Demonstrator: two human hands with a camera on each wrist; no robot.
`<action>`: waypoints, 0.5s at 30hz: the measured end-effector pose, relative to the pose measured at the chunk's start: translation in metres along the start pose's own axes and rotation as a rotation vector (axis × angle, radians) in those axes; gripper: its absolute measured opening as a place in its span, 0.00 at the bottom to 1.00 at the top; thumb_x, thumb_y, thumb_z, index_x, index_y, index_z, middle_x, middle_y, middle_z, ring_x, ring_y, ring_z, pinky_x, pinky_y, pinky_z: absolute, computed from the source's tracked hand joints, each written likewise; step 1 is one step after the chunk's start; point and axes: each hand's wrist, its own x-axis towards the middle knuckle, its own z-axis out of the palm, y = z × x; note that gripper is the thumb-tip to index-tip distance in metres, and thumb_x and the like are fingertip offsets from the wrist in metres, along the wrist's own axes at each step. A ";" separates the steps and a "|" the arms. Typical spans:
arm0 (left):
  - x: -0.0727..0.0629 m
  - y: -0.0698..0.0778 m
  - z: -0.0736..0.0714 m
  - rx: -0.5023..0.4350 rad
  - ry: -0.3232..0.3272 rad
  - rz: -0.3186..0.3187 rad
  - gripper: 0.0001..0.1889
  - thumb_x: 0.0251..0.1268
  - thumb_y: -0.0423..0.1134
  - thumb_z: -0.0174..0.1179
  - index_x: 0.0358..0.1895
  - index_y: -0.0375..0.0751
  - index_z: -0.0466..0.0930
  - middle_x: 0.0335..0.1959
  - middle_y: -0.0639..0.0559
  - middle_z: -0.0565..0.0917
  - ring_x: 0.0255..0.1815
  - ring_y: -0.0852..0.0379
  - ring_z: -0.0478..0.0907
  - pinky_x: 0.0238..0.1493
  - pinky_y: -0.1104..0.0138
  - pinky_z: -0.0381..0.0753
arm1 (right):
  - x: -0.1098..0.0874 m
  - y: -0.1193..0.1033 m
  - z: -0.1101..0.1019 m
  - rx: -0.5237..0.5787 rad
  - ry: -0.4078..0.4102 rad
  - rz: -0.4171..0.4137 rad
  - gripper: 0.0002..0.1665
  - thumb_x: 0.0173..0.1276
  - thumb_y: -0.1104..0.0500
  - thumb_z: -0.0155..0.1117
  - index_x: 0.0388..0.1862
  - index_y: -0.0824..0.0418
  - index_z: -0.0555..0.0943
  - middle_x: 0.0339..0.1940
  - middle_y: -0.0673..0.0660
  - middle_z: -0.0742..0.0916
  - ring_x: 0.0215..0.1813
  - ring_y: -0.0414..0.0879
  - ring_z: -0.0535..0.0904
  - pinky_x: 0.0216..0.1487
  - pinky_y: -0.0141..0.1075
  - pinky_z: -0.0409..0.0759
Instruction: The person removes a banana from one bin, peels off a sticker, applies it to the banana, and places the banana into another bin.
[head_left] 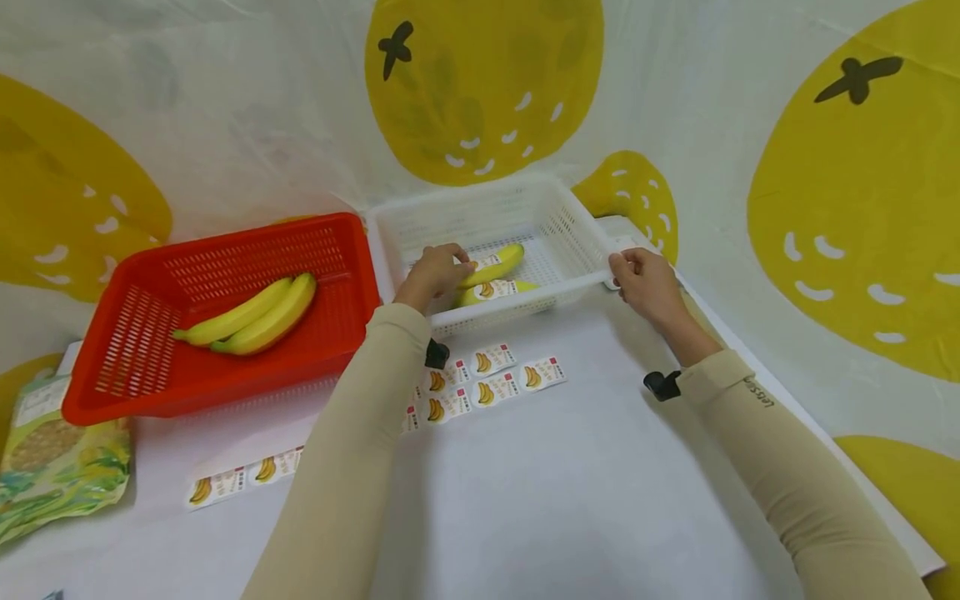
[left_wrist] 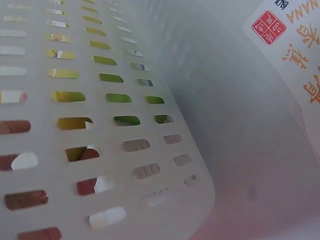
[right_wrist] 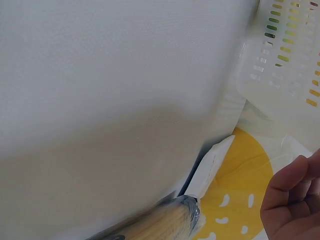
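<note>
My left hand [head_left: 435, 273] reaches over the front rim into a white plastic basket [head_left: 491, 310], its curled fingers at the left end of a yellow banana [head_left: 508, 261] with a label on it. In front of that fruit lies a second labelled banana [head_left: 525, 287], partly hidden by the basket's front wall. My right hand [head_left: 643, 283] grips the basket's front right corner, thumb and fingers at the rim. Through the slots of the basket [left_wrist: 165, 210] in the left wrist view, yellow, green and parts of fingers show. The right wrist view has the right hand [right_wrist: 292, 200] with bent fingers.
To the left, a red basket [head_left: 352, 242] holds two bananas [head_left: 262, 315]. Banana stickers [head_left: 495, 387] lie on the white table [head_left: 585, 483], with another strip [head_left: 240, 479] further left. A green-and-yellow bag [head_left: 67, 458] sits at far left; a plastic-wrapped bundle [right_wrist: 160, 220] lies near the right edge.
</note>
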 end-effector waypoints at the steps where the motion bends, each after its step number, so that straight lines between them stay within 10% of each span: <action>1: 0.000 0.000 0.000 -0.003 0.004 0.000 0.17 0.79 0.53 0.52 0.62 0.52 0.75 0.76 0.35 0.60 0.24 0.56 0.65 0.26 0.67 0.69 | 0.000 0.000 0.000 0.003 0.001 0.002 0.29 0.82 0.45 0.50 0.60 0.71 0.76 0.39 0.66 0.84 0.27 0.39 0.74 0.28 0.29 0.74; 8: -0.005 0.002 -0.001 -0.020 0.021 0.004 0.17 0.80 0.51 0.52 0.64 0.51 0.75 0.72 0.37 0.64 0.40 0.50 0.71 0.35 0.64 0.71 | -0.002 -0.003 0.001 0.027 0.001 0.042 0.28 0.82 0.46 0.50 0.61 0.70 0.75 0.40 0.65 0.83 0.30 0.42 0.75 0.30 0.29 0.75; 15: -0.003 0.006 0.001 -0.068 -0.001 -0.085 0.19 0.80 0.40 0.48 0.69 0.53 0.73 0.72 0.43 0.66 0.34 0.51 0.72 0.32 0.64 0.80 | -0.003 -0.003 0.002 0.051 -0.001 0.052 0.28 0.82 0.46 0.51 0.61 0.70 0.75 0.35 0.57 0.82 0.30 0.42 0.75 0.30 0.29 0.74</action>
